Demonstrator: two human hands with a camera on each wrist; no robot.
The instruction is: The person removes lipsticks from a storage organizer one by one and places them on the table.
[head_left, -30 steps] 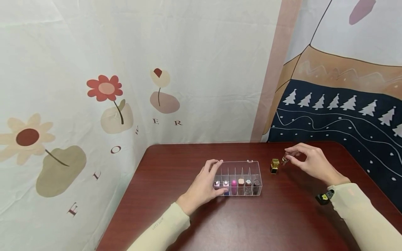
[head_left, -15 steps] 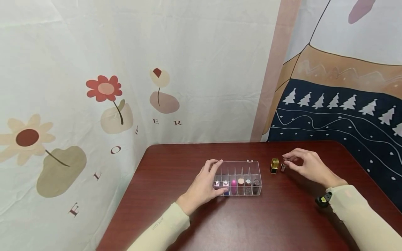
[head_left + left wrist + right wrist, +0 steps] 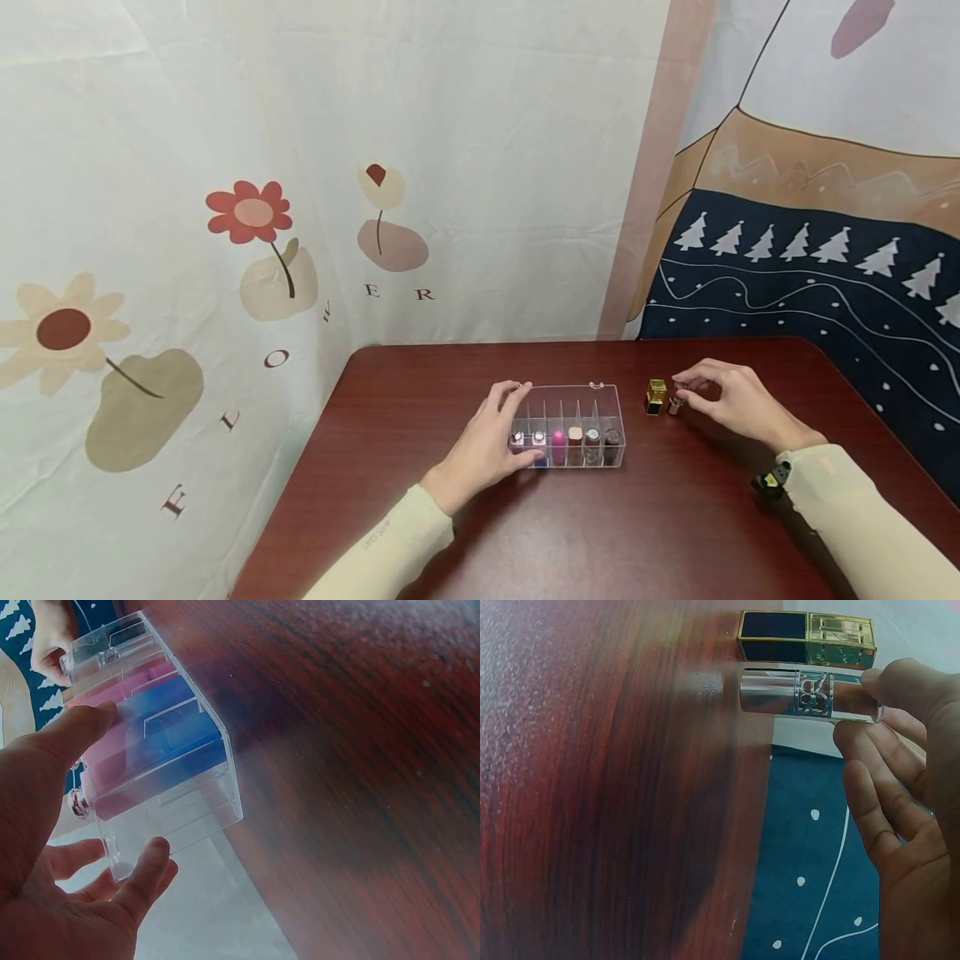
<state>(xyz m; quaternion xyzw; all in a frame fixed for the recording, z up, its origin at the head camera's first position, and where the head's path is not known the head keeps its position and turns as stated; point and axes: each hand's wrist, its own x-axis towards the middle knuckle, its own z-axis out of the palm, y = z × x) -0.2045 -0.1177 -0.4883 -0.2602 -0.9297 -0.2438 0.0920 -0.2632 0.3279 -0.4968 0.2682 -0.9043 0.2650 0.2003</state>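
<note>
My left hand (image 3: 482,442) grips the left end of a clear divided organizer box (image 3: 621,446), thumb at the front and fingers at the back. Its front row holds several lipsticks, among them a bright pink one (image 3: 558,447). In the left wrist view, the thumb lies over a pink-and-blue tube (image 3: 169,724) behind the clear wall. My right hand (image 3: 738,404) pinches the clear top of a silver lipstick (image 3: 780,694) between thumb and fingers. That lipstick is upright, its base at the table. Beside it a gold-and-black lipstick (image 3: 656,397) stands upright, close to it.
The dark red wooden table (image 3: 555,533) has rounded back corners. Behind it hangs a pale cloth printed with flowers (image 3: 495,167), and to the right a navy cloth with white trees (image 3: 810,292). A black watch (image 3: 772,480) sits at the right sleeve.
My right hand has moved slightly left and lowered the silver lipstick, turning it from tilted to upright beside the gold one. The left hand and box have stayed still.
</note>
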